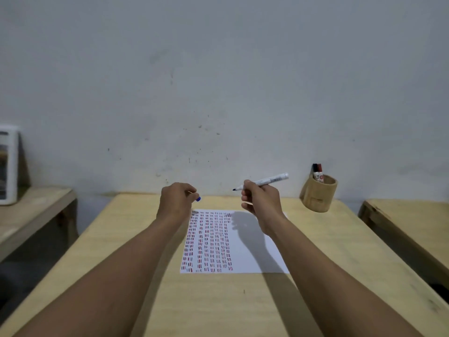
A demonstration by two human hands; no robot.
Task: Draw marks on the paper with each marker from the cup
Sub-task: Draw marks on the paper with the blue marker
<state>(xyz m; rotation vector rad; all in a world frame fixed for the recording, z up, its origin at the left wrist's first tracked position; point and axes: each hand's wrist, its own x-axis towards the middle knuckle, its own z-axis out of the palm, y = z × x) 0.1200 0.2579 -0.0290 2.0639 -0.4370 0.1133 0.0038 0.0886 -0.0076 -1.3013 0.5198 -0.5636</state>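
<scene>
A white sheet of paper (250, 254) lies on the wooden table (328, 251), its left half filled with columns of short red, blue and black marks. My right hand (261, 198) is raised above the paper's far edge, closed around an uncapped white marker (269, 180) whose dark tip points left. My left hand (177, 199) hovers to the left of it, fingers pinched on the blue cap (198, 198). A wooden cup (318, 195) at the table's far right holds a black marker (315, 170) and a red marker (320, 171).
A grey wall stands right behind the table. Lower wooden benches flank it, one on the left (31, 210) with a white appliance (8, 166) on it, another on the right (408, 222).
</scene>
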